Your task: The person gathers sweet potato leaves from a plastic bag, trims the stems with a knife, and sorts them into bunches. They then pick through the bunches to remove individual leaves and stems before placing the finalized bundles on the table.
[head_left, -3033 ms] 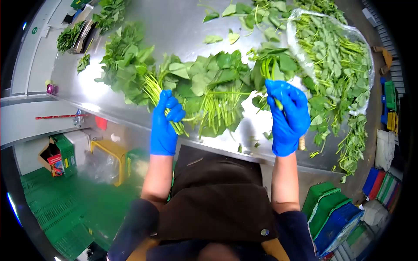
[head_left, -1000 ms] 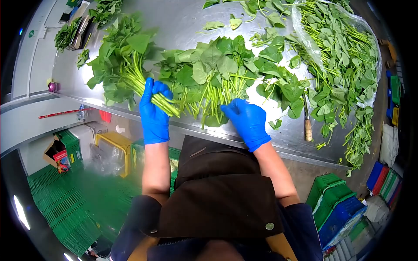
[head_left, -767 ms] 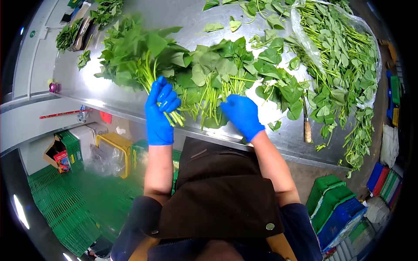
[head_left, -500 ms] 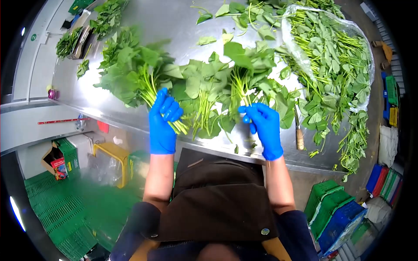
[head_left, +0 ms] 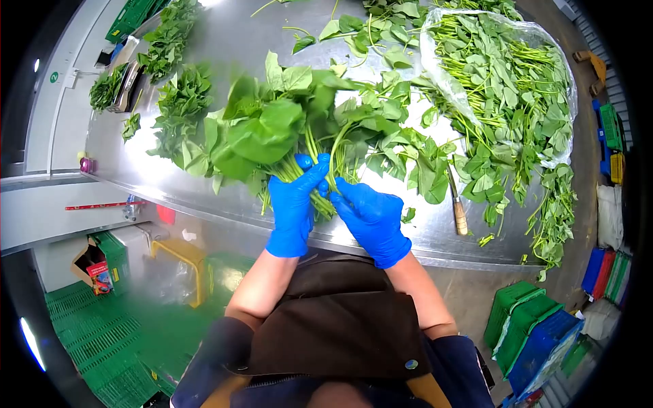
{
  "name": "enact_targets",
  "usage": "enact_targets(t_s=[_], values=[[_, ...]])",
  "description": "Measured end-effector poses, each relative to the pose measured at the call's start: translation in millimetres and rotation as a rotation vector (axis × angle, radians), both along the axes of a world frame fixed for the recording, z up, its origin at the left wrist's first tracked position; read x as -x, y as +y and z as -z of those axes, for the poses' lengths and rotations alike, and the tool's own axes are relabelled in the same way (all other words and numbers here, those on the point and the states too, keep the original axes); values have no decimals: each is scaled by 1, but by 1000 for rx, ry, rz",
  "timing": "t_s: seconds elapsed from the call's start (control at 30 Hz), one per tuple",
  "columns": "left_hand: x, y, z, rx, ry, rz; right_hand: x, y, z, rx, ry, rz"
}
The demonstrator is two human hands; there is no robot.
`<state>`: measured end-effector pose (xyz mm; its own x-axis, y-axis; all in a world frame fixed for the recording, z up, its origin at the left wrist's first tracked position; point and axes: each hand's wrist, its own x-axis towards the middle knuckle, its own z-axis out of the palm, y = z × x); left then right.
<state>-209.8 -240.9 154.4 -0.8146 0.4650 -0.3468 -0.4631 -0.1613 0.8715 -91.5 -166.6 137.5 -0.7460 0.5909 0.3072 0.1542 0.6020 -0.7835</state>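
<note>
In my blue-gloved left hand (head_left: 294, 207) is a thick bunch of leafy greens (head_left: 265, 132), its fingers closed round the pale stems. The leaves fan out up and to the left, and the stem ends show below the fist. My right hand (head_left: 373, 219), also blue-gloved, meets the left one and pinches a few leafy stems (head_left: 338, 146) against the bunch's right side. More loose greens (head_left: 425, 163) lie on the metal table beyond and right of my hands. A knife (head_left: 460, 214) with a wooden handle lies to the right, its blade pointing away from me.
A clear plastic bag (head_left: 441, 68) full of greens lies at the table's right. Another heap of greens (head_left: 182, 102) is on the left, near a scale-like box with leaves on it. Green crates (head_left: 81, 333) stand at lower left; stacked green and blue crates (head_left: 534, 340) at lower right.
My left hand has moved right with its bunch. My right hand has come left with some stems, from apart to touching. The view has shifted slightly.
</note>
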Motion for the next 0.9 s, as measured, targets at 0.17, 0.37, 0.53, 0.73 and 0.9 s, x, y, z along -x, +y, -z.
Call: enact_targets(t_s=[0.17,0.37,0.53,0.73,0.9], values=[[4,-3,3,50,-49,74,6,0,11,623,97,-39],[-11,2,-2,138,-24,135,18,25,28,1344,309,-79],[28,-17,20,-118,-183,-1,-1,33,20,1384,543,268],[41,-25,22,-282,-313,94,-8,92,17,1618,950,402],[27,-27,18,-395,-474,335,39,30,25,1294,120,-123]])
